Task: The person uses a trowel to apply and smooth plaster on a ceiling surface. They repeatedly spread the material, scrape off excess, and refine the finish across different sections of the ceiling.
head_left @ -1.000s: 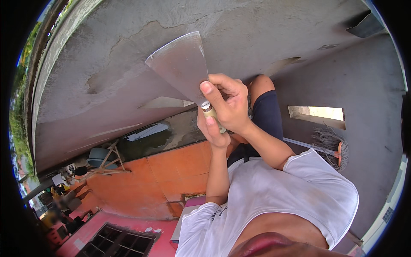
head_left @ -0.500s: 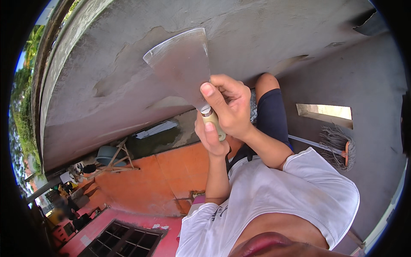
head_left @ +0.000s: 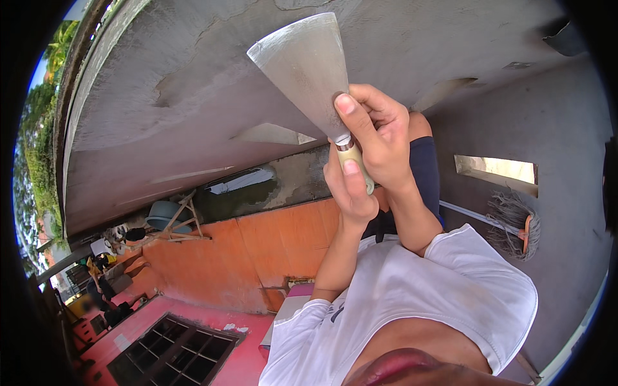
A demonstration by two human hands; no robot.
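Note:
A wide putty knife (head_left: 308, 67) with a flared metal blade and a pale yellow-green handle is held up in front of a grey plastered wall (head_left: 193, 128). My left hand (head_left: 353, 190) is closed round the handle, its thumb lying along the front. Higher up, my right hand (head_left: 385, 138) pinches the blade's lower part near the neck, thumb in front and the other fingers curled behind. The blade's broad edge points up and a little left. It appears apart from the wall, though the gap is hard to judge.
Shallow recesses and cracked patches mark the wall. At right, a grey mop (head_left: 515, 225) leans near a slot opening (head_left: 496, 174). Lower left are an orange floor (head_left: 277, 248), a grey-blue basin (head_left: 166, 215) by a wooden frame, a dark window (head_left: 172, 350) and people (head_left: 116, 309).
Both hands and the putty knife have shifted up and to the right in the picture. The blade now shows brighter, tilted slightly differently; both grips look the same.

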